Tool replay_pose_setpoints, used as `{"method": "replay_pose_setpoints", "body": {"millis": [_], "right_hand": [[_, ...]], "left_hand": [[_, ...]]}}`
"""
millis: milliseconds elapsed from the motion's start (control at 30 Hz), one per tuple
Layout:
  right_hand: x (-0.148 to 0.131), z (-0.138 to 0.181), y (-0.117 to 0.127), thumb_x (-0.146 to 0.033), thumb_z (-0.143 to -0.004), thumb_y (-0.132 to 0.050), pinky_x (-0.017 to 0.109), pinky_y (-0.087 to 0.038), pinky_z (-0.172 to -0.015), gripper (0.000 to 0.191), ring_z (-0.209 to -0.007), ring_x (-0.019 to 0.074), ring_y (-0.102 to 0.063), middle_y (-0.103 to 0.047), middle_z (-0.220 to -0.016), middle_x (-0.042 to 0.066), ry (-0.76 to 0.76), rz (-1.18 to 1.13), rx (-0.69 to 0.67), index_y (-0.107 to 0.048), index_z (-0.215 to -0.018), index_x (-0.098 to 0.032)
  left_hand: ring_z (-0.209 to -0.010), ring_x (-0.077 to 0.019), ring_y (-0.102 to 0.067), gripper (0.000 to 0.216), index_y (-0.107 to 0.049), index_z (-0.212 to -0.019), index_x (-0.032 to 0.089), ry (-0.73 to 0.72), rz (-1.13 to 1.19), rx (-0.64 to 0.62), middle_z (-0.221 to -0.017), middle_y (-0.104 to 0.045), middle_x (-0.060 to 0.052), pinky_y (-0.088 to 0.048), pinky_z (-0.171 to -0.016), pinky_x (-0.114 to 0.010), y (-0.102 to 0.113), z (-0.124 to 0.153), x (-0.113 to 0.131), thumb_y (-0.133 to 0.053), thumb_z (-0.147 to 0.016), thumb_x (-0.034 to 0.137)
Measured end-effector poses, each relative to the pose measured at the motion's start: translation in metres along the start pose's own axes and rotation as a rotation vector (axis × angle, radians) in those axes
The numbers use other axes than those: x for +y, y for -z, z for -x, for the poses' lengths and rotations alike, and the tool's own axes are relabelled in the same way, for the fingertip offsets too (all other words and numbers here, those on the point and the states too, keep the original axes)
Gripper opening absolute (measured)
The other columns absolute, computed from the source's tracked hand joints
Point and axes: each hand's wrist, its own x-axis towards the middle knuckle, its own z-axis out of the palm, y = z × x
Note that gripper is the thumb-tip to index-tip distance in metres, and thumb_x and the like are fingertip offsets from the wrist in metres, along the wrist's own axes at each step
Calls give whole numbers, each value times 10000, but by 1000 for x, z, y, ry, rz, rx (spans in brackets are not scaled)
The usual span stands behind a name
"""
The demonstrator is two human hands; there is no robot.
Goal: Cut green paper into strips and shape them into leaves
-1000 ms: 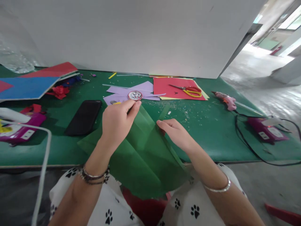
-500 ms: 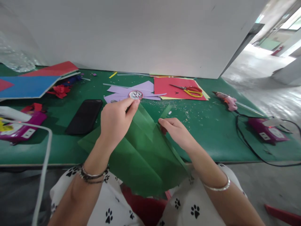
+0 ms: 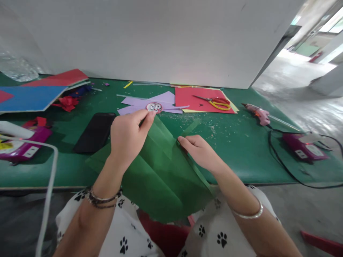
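A large sheet of thin green paper (image 3: 160, 175) lies folded over the near edge of the green table (image 3: 235, 150) and hangs onto my lap. My left hand (image 3: 128, 137) pinches its top corner between thumb and fingers. My right hand (image 3: 199, 151) is closed on the sheet's right edge, where a narrow green strip runs along the fold. Just beyond my left fingertips lies a purple paper flower (image 3: 152, 103) with a round speckled centre.
A black phone (image 3: 94, 132) lies left of the sheet. Red paper with yellow-handled scissors (image 3: 218, 103) sits behind. A pink glue gun (image 3: 257, 113) and black cable are at right. Blue and red sheets (image 3: 32, 96) and another glue gun are at left. A white wall stands behind.
My left hand has shifted slightly left and up with the corner of the green sheet. My right hand has stayed on the right edge, barely moving.
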Motion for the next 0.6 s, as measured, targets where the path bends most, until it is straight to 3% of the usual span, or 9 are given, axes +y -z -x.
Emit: {"method": "replay_pose_setpoints", "body": {"millis": [200, 300, 467, 600], "right_hand": [[4, -2, 2, -358, -796, -341, 223, -279, -465, 361, -443, 76, -349, -387, -455, -33, -61, -62, 11, -430, -500, -170], [0, -1, 2, -369, -801, -331, 225, -304, -485, 369, -478, 84, -398, -448, -506, -13, -81, -119, 22, -451, -515, -168], [-6, 4, 0, -493, -778, -374, 237, -182, -401, 471, -411, 64, -197, -176, -434, -54, -102, -17, 38, -223, -443, -198], [-7, 4, -3, -416, -789, -396, 248, -121, -381, 497, -380, 49, -116, -84, -420, -64, -125, 54, 21, -132, -428, -199]], "left_hand": [[-405, -77, -246, 351, -394, -470, 178, 7, 16, 49, -417, -247, 49, -210, -444, -246, 5, -1, -6, -436, -800, 288], [-398, -77, -231, 368, -358, -462, 178, 9, 0, 48, -415, -218, 51, -201, -435, -246, 5, -2, -6, -430, -801, 299], [-391, -80, -246, 347, -399, -483, 183, 14, -28, 31, -410, -262, 45, -196, -434, -250, 3, -1, -1, -420, -806, 309], [-392, -79, -253, 331, -436, -503, 184, 7, -35, 18, -417, -284, 45, -201, -437, -249, 1, 0, 1, -422, -807, 314]]}}
